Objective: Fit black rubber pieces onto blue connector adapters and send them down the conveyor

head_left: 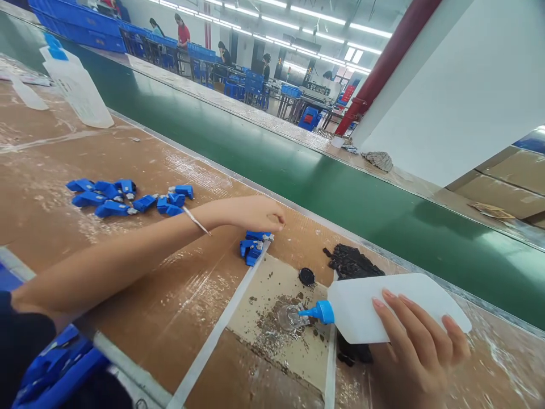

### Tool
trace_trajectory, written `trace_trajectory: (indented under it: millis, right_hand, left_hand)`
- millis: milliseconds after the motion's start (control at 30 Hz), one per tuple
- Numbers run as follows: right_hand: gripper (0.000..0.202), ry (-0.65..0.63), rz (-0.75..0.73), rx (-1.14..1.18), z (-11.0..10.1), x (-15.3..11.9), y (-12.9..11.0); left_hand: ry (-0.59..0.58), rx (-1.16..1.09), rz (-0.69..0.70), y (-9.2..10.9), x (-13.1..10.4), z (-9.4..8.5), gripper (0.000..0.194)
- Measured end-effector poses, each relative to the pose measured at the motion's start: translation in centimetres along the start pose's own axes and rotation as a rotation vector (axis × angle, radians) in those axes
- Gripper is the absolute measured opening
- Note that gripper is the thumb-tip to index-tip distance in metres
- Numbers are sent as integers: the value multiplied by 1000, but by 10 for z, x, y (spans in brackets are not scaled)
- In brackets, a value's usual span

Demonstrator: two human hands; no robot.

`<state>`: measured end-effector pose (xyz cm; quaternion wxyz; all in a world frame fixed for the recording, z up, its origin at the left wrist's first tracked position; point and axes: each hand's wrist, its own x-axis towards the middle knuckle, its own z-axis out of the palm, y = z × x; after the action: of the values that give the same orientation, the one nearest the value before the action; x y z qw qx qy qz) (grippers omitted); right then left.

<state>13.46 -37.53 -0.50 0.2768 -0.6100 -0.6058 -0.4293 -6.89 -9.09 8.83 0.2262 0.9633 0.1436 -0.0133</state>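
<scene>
My right hand (419, 341) is wrapped round a white plastic bottle (395, 301), tilted on its side. Its blue nozzle (317, 312) points left, at a small clear round dish (292, 316) on a stained beige sheet (272, 284). My left hand (259, 215) has its fingers curled closed, just above a few blue plastic parts (251, 250); whatever it may hold is hidden. A black round cap (306, 276) lies behind the dish. Black crumpled material (353, 261) lies behind and under the bottle.
Several blue parts (113, 207) lie on the brown tabletop (140, 267) at left. Another white bottle (79, 88) stands at the back left. A green conveyor belt (238, 136) runs diagonally behind the table. Blue bins (80, 28) and several seated or standing people appear in the distance.
</scene>
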Motion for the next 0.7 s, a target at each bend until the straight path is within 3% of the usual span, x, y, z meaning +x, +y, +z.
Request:
trace_trajectory:
  millis: [67,167,333,700]
  right_hand:
    - [13,3,-4,-4,0,0,2]
    - [16,12,-57,-13,-1,3,4]
    - [7,46,-110,-21,-3,9,5]
    - [8,125,-114,-44,0,10,6]
  left_hand:
    - [-107,56,-5,-17,9,13,33]
    - [-164,75,-2,-27,13,22,30]
    - [-213,82,-5,-23,12,22,29]
    - [-287,44,-37,-14,8,16,22]
